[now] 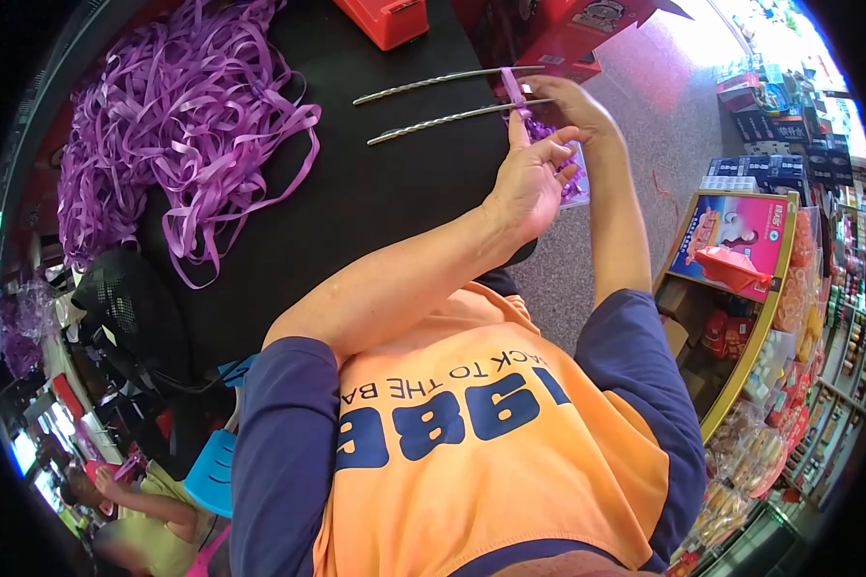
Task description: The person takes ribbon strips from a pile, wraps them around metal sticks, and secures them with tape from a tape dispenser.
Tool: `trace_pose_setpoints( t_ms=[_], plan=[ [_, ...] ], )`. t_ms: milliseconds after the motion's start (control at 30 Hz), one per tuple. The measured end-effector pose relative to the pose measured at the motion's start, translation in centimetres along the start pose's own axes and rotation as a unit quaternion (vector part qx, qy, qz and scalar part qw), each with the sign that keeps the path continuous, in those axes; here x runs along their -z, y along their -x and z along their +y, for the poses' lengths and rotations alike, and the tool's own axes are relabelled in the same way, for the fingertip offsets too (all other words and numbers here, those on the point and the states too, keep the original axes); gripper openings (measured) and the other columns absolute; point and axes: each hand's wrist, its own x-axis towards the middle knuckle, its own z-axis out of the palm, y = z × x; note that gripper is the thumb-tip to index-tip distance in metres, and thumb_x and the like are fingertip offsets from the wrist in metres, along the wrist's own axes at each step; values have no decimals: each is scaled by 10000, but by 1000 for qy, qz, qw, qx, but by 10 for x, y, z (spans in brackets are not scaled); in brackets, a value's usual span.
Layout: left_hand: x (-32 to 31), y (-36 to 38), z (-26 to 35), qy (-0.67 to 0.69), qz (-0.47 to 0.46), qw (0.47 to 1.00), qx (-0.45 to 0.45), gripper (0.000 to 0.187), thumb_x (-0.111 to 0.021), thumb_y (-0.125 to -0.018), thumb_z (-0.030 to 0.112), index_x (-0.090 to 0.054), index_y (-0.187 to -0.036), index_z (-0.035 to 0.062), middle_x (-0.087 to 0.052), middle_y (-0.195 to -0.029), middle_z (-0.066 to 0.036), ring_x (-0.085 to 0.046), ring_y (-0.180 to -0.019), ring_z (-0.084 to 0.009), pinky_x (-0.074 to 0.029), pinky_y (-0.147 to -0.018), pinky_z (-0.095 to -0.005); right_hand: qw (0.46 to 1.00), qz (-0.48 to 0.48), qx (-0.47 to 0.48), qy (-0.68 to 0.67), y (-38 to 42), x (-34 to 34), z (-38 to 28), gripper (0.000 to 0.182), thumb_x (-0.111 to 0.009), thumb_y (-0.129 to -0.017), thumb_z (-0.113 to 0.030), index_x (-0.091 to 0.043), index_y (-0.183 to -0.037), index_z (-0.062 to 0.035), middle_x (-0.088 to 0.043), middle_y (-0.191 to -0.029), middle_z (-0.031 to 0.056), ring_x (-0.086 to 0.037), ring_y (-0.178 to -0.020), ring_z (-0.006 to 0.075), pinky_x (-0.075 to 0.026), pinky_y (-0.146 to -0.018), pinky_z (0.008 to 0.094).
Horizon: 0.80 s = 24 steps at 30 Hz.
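Two twisted metal rods [433,126] stick out over the dark table edge, nearly parallel, with a purple ribbon [512,88] looped across them near their right ends. My left hand [531,185] is just below the rods, thumb raised against the ribbon and the other fingers bent. Beyond it, my right hand [579,113] curls round the right ends of the rods, its fingertips at the ribbon. Exactly what its fingers pinch is partly hidden. More purple ribbon [570,178] shows behind my left hand, in a clear container.
A large heap of purple ribbon [192,125] lies on the black table [356,192]. A red box [390,19] is at its far edge. On the left are a blue chair [212,471] and another person [154,529]. Shelves with packaged goods [789,356] stand on the right.
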Motion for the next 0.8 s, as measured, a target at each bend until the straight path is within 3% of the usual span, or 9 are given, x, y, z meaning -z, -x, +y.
trace_pose_setpoints(
  t_ms=[67, 133, 200, 267, 300, 500, 633, 700, 800],
  plan=[
    [0, 0, 1, 3, 3, 1000, 3, 925, -468, -791, -39, 75, -1444, 325, -521, -1157, -106, -510, -994, -196, -376, -906, -380, 995, -35, -29, -92, 5, -20, 8, 325, -586, -897, -285, -606, -1110, -40, -637, -938, 11, -584, -823, 117, -474, -755, 252],
    [0, 1, 1, 8, 7, 1000, 7, 924, -468, -794, -37, 83, -1442, 324, -532, -1146, -109, -524, -995, -200, -388, -902, -371, 982, 19, 4, -189, 3, -38, 15, 294, -614, -882, -241, -596, -1098, -43, -628, -930, 7, -586, -809, 106, -482, -718, 249],
    [1, 1, -1, 23, 12, 1000, 3, 913, -464, -807, -25, 97, -1440, 320, -551, -1113, -108, -536, -1020, -204, -400, -909, -374, 959, -43, 30, -277, -7, -40, 34, 284, -607, -888, -220, -581, -1115, -52, -618, -954, 9, -585, -793, 85, -483, -663, 214],
    [1, 1, 0, 21, 12, 1000, 6, 914, -463, -808, -22, 104, -1439, 319, -550, -1115, -107, -535, -1031, -205, -403, -913, -376, 882, -190, 85, -423, -8, -41, 49, 294, -599, -894, -195, -553, -1150, -58, -604, -963, 14, -589, -798, 72, -480, -626, 174],
    [1, 0, 1, 21, 8, 1000, 9, 914, -461, -810, -19, 110, -1438, 318, -550, -1116, -106, -535, -1041, -205, -406, -917, -378, 853, -210, 83, -471, -16, -41, 53, 347, -607, -889, -178, -521, -1192, -32, -601, -935, 13, -594, -788, 64, -492, -612, 154],
    [0, 1, 1, 21, 13, 1000, 8, 893, -454, -810, -16, 90, -1439, 310, -544, -1116, -101, -536, -1036, -204, -408, -921, -376, 867, -224, 71, -440, -27, -39, 44, 468, -664, -843, -167, -483, -1229, 25, -605, -889, 32, -612, -772, 77, -523, -655, 167],
    [0, 2, 2, 25, 20, 999, 16, 872, -450, -813, -13, 63, -1441, 307, -542, -1112, -99, -530, -1045, -204, -401, -927, -379, 879, -235, 61, -411, -35, -28, 47, 458, -693, -817, -154, -509, -1194, 28, -609, -884, 39, -624, -777, 87, -528, -646, 175],
    [-4, 4, 3, 13, 34, 999, 14, 857, -447, -815, -10, 42, -1444, 305, -543, -1106, -96, -523, -1054, -205, -392, -934, -385, 858, -302, 68, -409, -34, -29, 40, 446, -715, -797, -152, -530, -1160, 31, -615, -874, 38, -631, -775, 89, -529, -630, 183],
    [-5, 5, 4, 7, 36, 999, 16, 846, -441, -818, -9, 33, -1447, 301, -545, -1106, -95, -519, -1058, -208, -384, -939, -388, 881, -280, 80, -373, -38, -26, 43, 440, -716, -797, -162, -533, -1149, 27, -617, -867, 38, -632, -768, 89, -524, -611, 183]
  ],
)
